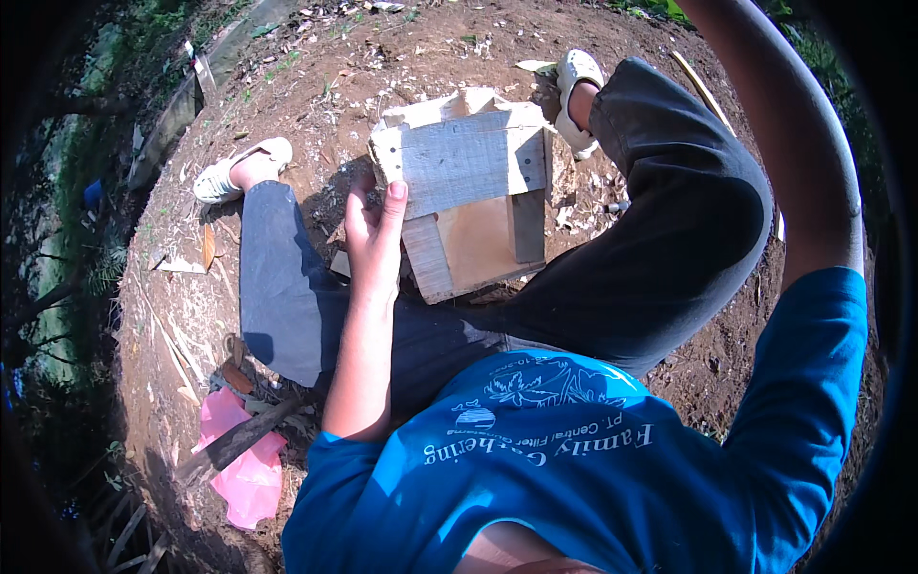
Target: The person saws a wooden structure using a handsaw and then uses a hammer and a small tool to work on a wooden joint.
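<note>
A small box-like piece made of wooden boards [457,158] sits upright between my legs. A greyish board runs across its upper part, with nail heads at both ends, and a lighter brown panel lies below. My left hand [375,228] is closed on the left side of this wooden box, thumb along the front face and the other fingers partly hidden behind the edge. Raised high, my right arm [798,124] leaves the picture at the top, so the right hand is out of sight.
On the bare soil to the left lie a pink sheet [251,464] and a dark wooden stick [239,442] across it. Wood chips and dry leaves [208,247] are scattered around. A small metallic object [618,207] lies beside my right leg [660,239]. Plants border the ground on the left.
</note>
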`<action>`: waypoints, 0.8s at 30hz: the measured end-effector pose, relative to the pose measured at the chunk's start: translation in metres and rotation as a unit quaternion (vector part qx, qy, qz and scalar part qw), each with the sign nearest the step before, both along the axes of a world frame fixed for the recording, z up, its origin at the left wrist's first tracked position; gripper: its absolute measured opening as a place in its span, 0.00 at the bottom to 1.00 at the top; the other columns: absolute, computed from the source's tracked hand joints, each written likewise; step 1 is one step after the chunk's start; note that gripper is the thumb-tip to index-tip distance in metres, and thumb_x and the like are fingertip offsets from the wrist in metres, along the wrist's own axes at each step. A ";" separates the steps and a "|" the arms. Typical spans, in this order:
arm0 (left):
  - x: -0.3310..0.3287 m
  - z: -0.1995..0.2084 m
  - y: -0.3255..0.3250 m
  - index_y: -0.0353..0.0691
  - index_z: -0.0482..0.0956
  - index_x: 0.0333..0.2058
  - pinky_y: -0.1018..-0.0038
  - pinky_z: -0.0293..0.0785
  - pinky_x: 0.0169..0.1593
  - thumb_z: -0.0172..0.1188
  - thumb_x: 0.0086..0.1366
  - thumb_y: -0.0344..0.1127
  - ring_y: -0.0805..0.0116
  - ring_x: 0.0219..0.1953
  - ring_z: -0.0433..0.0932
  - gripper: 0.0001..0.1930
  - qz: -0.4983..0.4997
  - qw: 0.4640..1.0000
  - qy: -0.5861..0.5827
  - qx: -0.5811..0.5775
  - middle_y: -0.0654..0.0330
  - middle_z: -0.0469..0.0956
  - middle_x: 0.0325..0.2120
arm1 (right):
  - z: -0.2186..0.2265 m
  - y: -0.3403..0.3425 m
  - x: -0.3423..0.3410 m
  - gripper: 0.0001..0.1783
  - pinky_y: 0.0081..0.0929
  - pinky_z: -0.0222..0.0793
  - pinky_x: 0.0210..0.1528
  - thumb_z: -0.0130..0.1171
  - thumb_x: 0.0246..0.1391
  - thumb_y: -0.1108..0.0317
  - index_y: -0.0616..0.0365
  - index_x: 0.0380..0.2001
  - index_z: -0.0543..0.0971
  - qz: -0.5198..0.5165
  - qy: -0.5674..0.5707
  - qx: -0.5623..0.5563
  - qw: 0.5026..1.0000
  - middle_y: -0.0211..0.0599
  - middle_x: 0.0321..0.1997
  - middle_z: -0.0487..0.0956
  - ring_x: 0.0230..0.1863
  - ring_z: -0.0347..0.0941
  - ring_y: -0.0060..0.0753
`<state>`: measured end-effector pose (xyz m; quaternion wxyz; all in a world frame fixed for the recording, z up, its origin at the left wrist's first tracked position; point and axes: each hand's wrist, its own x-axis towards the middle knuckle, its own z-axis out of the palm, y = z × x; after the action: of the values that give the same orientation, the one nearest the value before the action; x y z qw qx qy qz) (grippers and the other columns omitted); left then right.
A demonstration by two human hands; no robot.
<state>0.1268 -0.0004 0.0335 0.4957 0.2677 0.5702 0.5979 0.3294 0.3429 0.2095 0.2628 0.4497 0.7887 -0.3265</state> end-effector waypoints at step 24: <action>0.014 0.011 -0.019 0.31 0.59 0.68 0.65 0.66 0.66 0.61 0.74 0.48 0.64 0.63 0.70 0.35 0.008 1.000 -0.020 -0.018 0.50 0.71 0.60 | 0.022 -0.194 0.063 0.08 0.37 0.77 0.34 0.71 0.51 0.66 0.60 0.27 0.85 0.212 0.290 -0.073 0.930 0.41 0.28 0.84 0.31 0.84 0.42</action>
<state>0.1412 -0.0194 0.0449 0.5074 0.2421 0.5729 0.5965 0.3924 0.1492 0.2319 0.1177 0.1377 0.8815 -0.4361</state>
